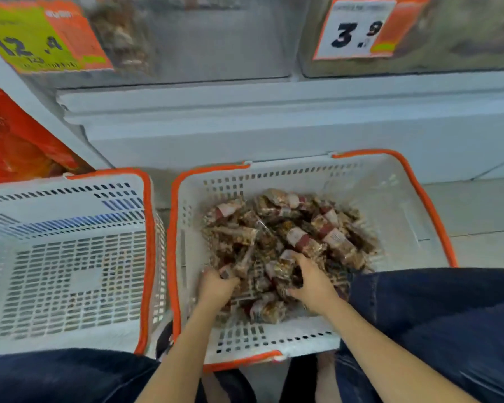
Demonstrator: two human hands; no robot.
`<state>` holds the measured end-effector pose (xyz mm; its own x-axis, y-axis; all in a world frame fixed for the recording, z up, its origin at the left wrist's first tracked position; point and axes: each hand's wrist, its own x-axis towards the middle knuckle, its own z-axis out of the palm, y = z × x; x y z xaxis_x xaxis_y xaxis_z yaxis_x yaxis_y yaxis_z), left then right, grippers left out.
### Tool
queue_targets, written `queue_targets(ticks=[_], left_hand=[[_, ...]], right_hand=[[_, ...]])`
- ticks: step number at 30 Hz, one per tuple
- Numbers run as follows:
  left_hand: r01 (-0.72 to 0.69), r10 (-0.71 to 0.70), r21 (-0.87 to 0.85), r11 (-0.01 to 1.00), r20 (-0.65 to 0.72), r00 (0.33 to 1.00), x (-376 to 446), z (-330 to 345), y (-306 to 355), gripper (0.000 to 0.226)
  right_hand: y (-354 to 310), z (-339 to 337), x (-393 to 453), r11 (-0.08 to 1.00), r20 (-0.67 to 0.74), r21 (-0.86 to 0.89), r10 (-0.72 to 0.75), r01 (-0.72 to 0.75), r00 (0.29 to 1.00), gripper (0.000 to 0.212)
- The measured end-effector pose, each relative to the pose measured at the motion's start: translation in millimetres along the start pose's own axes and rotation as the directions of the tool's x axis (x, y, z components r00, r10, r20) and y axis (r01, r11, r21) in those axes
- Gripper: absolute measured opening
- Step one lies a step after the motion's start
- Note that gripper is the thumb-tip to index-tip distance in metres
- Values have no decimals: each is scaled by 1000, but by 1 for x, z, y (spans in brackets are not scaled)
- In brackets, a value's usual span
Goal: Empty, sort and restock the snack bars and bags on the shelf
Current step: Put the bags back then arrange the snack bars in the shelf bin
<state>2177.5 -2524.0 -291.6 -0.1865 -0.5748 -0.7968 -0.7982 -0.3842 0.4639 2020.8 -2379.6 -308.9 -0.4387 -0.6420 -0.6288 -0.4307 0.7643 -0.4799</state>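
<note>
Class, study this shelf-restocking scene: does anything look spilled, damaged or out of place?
Nothing is spilled or damaged. The snack bars lie in a jumbled heap inside the right basket, where both hands dig in: left hand, right hand. The left basket holds none.

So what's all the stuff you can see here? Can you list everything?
Snack bars: a heap, too many to count, brown with red-and-white labels, in the right basket.
Right basket: one, white with orange rim, on the floor.
Left basket: one, white with orange rim, beside the right basket; nothing visible inside.
Price tags: two, yellow-orange one upper left, white-orange one upper right.
Orange bag: one, far left.
Shelf base: pale grey, behind the baskets.
Left hand: grips bars in the heap.
Right hand: grips bars in the heap.
</note>
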Motion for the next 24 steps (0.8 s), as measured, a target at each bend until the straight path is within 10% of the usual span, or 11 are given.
queue_targets(ticks=[7, 18, 24], left_hand=[[170, -236, -547, 819, -51, 970, 73, 14, 20, 115], [149, -285, -546, 824, -174, 943, 81, 28, 69, 103], [45, -145, -601, 798, -120, 982, 43, 24, 49, 70]], right_hand=[[-11, 23, 28, 997, -101, -68, 34, -41, 994, 82], [-39, 32, 42, 951, -147, -220, 189, -218, 971, 66], [-44, 25, 19, 934, -292, 358, 124, -11, 948, 45]])
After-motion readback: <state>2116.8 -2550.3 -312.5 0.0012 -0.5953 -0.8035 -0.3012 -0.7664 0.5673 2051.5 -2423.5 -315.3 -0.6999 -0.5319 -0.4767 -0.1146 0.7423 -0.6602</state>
